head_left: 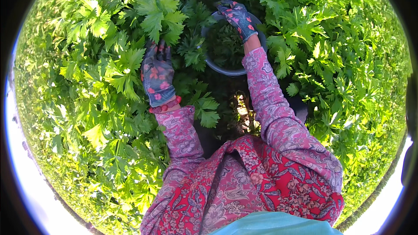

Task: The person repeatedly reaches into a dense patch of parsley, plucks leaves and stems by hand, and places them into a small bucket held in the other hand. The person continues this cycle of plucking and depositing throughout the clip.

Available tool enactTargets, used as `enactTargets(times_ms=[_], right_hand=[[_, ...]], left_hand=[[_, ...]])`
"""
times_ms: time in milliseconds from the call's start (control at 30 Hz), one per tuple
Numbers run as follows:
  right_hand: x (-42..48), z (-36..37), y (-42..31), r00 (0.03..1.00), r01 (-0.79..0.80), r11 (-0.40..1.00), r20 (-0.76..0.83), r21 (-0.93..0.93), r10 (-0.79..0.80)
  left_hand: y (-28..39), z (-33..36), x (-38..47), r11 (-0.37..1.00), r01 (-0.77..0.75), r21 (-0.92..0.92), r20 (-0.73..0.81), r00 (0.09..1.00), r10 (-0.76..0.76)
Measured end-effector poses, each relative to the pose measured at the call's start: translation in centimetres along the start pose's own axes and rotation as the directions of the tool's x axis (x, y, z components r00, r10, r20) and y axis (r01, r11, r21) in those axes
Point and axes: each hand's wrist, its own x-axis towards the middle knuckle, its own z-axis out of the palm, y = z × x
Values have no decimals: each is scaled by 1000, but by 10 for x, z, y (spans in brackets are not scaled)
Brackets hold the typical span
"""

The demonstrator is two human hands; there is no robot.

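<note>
My left hand (158,73), in a dark glove with a pink flower print, reaches into leafy green plants. Its fingertips go under a large, lobed leaf cluster (161,16) that looks like celery; the leaves hide whether they hold a stem. To the right stands a round bucket (225,71) with a pale, translucent rim and cut-looking green leaves (225,44) inside. Across the far rim lies my right hand (237,18), gloved in the same print, its fingers bent over the edge. The fingertips are partly hidden in shade.
Dense plants (329,58) crowd both sides and the far side. Below the bucket, a sunlit patch of ground (243,109) shows between the stems. My patterned pink sleeves (271,94) and a light blue cloth (277,223) fill the near part. Bright pale strips lie beyond the plants at both lower edges.
</note>
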Motion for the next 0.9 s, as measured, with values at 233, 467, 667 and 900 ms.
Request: enactTargets(times_ms=[233, 467, 667, 900], right_hand=[[-15, 60, 0, 965, 73, 979, -236, -188, -117], [-16, 30, -41, 767, 611, 748, -427, 260, -478], [-43, -8, -32, 729, 490, 843, -427, -221, -536], [-72, 16, 0, 906, 329, 866, -132, -377, -402]], left_hand=[[0, -6, -4, 1000, -25, -2, 81, 996, 25], [-2, -15, 1, 993, -87, 84, 156, 985, 74], [-4, -15, 2, 998, -45, -35, 201, 978, 51], [-3, -13, -5, 994, 3, -110, 221, 975, 21]])
